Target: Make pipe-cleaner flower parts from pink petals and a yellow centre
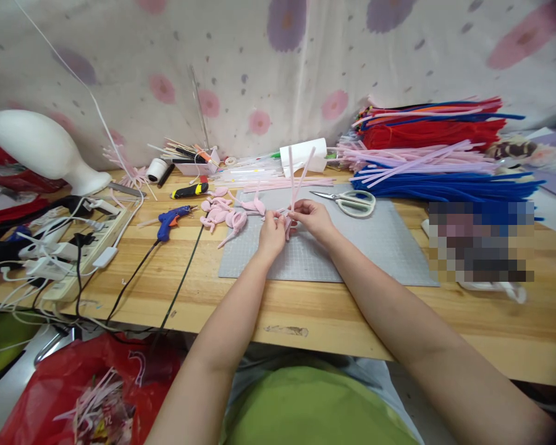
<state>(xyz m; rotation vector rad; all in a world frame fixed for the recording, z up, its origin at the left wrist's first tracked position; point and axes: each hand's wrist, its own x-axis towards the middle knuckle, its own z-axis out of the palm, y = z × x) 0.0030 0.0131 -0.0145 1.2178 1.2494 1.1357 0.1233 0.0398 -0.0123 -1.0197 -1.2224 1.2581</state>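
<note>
Pink pipe cleaners [301, 176] stand up from between my two hands, their ends spread in a V. My left hand [273, 235] is closed on the lower part of them, above the grey cutting mat [370, 253]. My right hand [311, 217] pinches the same pipe cleaners where they meet. Fingers hide the exact join. Just left of my left hand lie several twisted pink pipe cleaner shapes [217, 213]. Scissors with pale handles [356, 203] rest on the mat beyond my right hand.
At left lie a blue glue gun [169, 222], a yellow-black utility knife [189, 190] and a power strip [97, 235] with tangled cords. A white foam head [37, 145] stands behind. Bundles of red [430, 133] and blue pipe cleaners [445, 184] lie back right. A red bag [41, 395] hangs below.
</note>
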